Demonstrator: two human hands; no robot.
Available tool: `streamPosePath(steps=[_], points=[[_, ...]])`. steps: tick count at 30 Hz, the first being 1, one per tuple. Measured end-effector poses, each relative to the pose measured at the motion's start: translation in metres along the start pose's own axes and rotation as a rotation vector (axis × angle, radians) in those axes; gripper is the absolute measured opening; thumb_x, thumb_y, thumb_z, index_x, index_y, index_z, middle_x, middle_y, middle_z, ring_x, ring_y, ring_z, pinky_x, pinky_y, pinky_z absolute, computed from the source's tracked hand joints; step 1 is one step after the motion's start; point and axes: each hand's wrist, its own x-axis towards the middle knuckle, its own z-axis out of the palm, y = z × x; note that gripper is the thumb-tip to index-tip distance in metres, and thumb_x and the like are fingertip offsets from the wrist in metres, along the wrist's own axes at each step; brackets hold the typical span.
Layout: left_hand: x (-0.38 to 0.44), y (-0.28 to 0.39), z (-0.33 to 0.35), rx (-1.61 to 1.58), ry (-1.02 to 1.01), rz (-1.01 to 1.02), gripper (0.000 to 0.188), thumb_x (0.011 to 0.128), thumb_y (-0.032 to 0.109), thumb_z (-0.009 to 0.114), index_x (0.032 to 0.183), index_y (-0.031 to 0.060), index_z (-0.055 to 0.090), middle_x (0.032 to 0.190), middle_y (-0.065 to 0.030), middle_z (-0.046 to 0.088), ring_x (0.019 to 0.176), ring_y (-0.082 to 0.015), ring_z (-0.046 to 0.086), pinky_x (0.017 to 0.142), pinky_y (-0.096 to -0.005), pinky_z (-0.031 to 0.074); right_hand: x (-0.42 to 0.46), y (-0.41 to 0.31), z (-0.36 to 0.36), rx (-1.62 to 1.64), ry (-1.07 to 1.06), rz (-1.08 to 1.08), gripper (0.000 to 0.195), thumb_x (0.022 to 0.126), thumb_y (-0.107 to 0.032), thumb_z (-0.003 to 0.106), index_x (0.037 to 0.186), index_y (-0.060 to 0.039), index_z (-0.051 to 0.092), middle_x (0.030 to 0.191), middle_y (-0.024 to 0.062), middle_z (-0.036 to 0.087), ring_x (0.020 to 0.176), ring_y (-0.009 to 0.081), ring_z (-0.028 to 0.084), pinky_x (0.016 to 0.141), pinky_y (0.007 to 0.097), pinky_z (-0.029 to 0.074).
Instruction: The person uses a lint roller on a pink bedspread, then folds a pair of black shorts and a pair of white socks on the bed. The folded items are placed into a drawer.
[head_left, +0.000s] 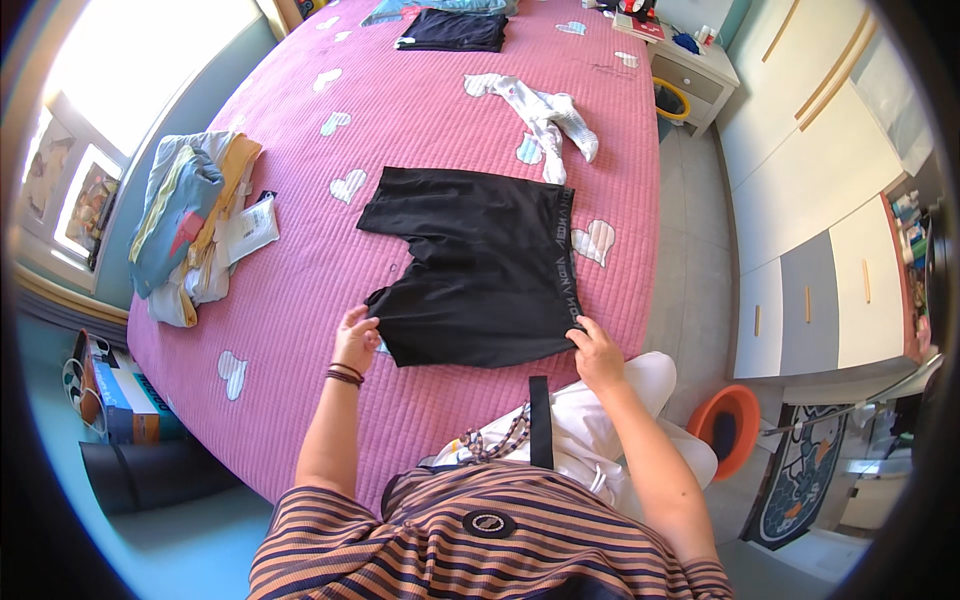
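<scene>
A pair of black boxer shorts (480, 262) lies spread out on the pink quilted bedspread (292, 300). Its lettered waistband (564, 247) faces right and its two legs point left. My right hand (598, 358) pinches the near corner of the waistband between thumb and fingers. At the hem of the nearer leg, my left hand (354, 341) has its thumb and fingers closed on the edge of the cloth. Just beyond the waistband lie white crumpled garments (544, 120), which look like socks or leggings.
Left on the bed sit a pile of blue and yellow clothes (180, 217) and a white packet (252, 229). Folded dark clothing (454, 31) lies at the far end. Right of the bed stand a nightstand (697, 79), a yellow-rimmed bin (670, 99), an orange basin (727, 431) and white cabinets (814, 187).
</scene>
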Motion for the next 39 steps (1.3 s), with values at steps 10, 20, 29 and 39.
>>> streamPosePath(steps=[10,20,29,39], points=[[-0.018,-0.034,-0.053,0.096,0.249,-0.073,0.035,0.08,0.003,0.054,0.115,0.0075,0.048,0.091,-0.0048,0.057,0.075,-0.0176,0.058,0.063,-0.0305,0.049,-0.026,0.002,0.001,0.04,-0.187,0.135,0.022,0.081,-0.007,0.053,0.096,-0.0116,0.068,0.115,0.0113,0.059,0.101,0.031,0.059,0.086,0.04,0.049],[0.002,-0.01,0.003,-0.043,-0.023,0.201,0.009,0.08,0.013,0.059,0.073,0.0144,0.054,0.071,0.0035,0.053,0.067,-0.0105,0.051,0.064,-0.0272,0.043,-0.034,0.007,-0.003,0.12,-0.18,0.202,0.02,0.082,-0.007,0.054,0.097,-0.0085,0.067,0.113,0.0122,0.06,0.101,0.0316,0.059,0.087,0.0387,0.048],[-0.012,-0.033,-0.002,0.559,-0.4,0.061,0.054,0.076,0.016,0.066,0.122,-0.005,0.05,0.115,-0.0083,0.058,0.103,-0.0181,0.054,0.094,-0.0323,0.041,-0.035,0.01,-0.002,0.127,-0.157,0.169,0.02,0.084,-0.008,0.052,0.098,-0.0091,0.066,0.113,0.0095,0.06,0.099,0.0307,0.059,0.085,0.0384,0.049],[-0.037,0.051,-0.049,0.794,-0.26,-0.347,0.022,0.08,0.011,0.066,0.096,-0.0035,0.063,0.082,-0.007,0.066,0.066,-0.0137,0.062,0.058,-0.0267,0.052,-0.034,0.0,-0.007,0.118,-0.06,0.102,0.02,0.08,-0.005,0.054,0.095,-0.0088,0.065,0.109,0.0097,0.061,0.095,0.0289,0.061,0.081,0.0377,0.05]])
